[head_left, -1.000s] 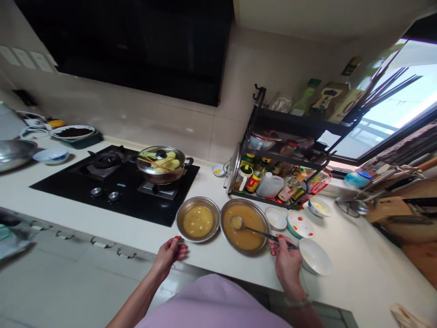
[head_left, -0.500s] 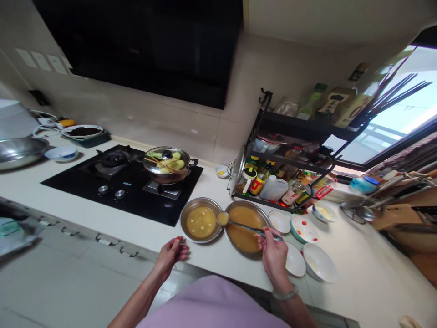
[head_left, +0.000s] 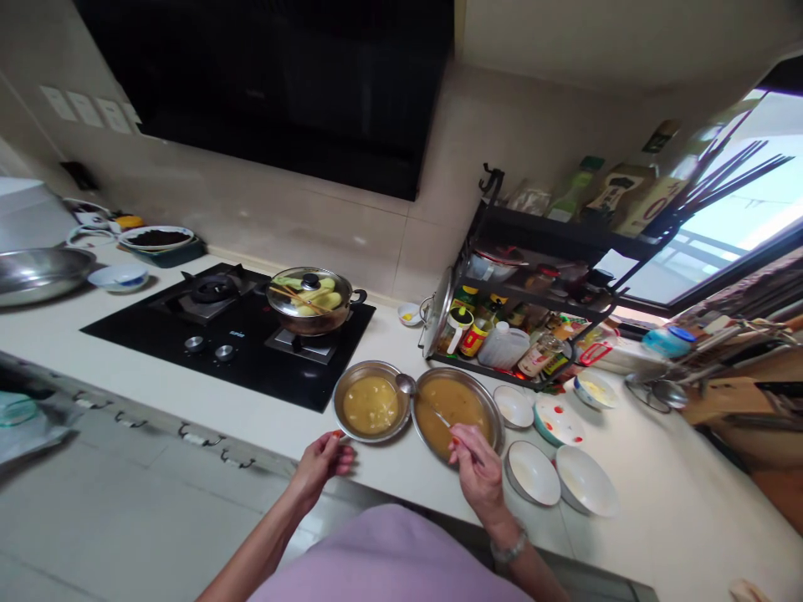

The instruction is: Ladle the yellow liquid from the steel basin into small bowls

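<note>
A metal ladle (head_left: 406, 385) is gripped by its handle in my right hand (head_left: 478, 472), above the larger metal basin of brown liquid (head_left: 457, 410). The ladle's head is turned over at the right rim of a smaller metal bowl (head_left: 337, 418) holding yellowish liquid with pale bits. At that bowl's lower left edge is my left hand (head_left: 324, 466), thumb and forefinger drawn together and the other fingers curled. Whether it pinches the rim or something small is unclear.
White bowls (head_left: 533, 473) and a bowl with red bits (head_left: 558, 420) stand to the right. A lidded pan (head_left: 310, 305) sits on the black gas hob (head_left: 263, 372). A black rack (head_left: 533, 293) of bottles is behind the basin.
The ladle has tipped over beside the smaller bowl, and the liquid there looks stirred up. My right hand has shifted left and turned. The left hand stays by the bowl.
</note>
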{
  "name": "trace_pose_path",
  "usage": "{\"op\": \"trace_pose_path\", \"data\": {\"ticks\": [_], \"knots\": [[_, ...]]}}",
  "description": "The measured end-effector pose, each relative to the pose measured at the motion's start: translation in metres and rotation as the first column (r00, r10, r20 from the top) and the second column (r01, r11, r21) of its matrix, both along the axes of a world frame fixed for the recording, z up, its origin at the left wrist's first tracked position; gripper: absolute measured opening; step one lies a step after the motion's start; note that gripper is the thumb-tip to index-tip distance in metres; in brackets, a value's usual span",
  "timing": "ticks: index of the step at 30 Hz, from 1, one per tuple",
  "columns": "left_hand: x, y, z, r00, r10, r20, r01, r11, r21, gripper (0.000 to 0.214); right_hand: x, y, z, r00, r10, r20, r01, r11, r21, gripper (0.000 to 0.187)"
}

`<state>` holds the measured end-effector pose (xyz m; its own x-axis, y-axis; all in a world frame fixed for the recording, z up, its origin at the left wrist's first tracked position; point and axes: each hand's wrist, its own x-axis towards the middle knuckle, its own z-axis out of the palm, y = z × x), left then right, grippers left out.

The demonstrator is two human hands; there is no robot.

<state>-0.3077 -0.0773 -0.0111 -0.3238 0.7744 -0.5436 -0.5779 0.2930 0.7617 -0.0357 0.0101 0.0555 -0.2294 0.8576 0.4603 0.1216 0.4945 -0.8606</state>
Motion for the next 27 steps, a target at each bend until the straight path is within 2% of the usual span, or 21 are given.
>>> {"op": "trace_pose_path", "data": {"ticks": [5,10,12,15,18,27], "knots": [[0.003,0.002,0.0,1.0,-0.003,-0.015,0.003,1.0,-0.021,0.011,0.031,0.008,-0.007,0.982,-0.191,0.002,0.191,0.981,-0.029,0.019],[0.005,0.004,-0.003,1.0,-0.009,-0.024,0.009,1.0,-0.03,0.011,0.045,0.002,-0.019,0.96,-0.277,0.034,0.279,0.948,-0.15,0.025],[0.005,0.005,-0.003,1.0,-0.014,-0.027,0.013,0.999,-0.034,0.01,0.043,-0.002,-0.019,0.944,-0.331,-0.001,0.319,0.911,-0.262,0.031],[0.005,0.005,-0.001,0.999,-0.021,-0.034,0.02,0.999,-0.04,0.01,0.041,-0.003,-0.016,0.881,-0.462,-0.099,0.375,0.812,-0.446,0.038],[0.006,0.005,0.002,0.999,-0.017,-0.03,0.015,0.999,-0.043,0.01,0.044,0.001,-0.012,0.802,-0.569,-0.181,0.396,0.735,-0.551,0.04],[0.005,0.001,0.004,1.0,-0.011,-0.026,0.01,0.999,-0.039,0.012,0.058,0.007,-0.003,0.75,-0.627,-0.213,0.452,0.72,-0.527,0.041]]}}
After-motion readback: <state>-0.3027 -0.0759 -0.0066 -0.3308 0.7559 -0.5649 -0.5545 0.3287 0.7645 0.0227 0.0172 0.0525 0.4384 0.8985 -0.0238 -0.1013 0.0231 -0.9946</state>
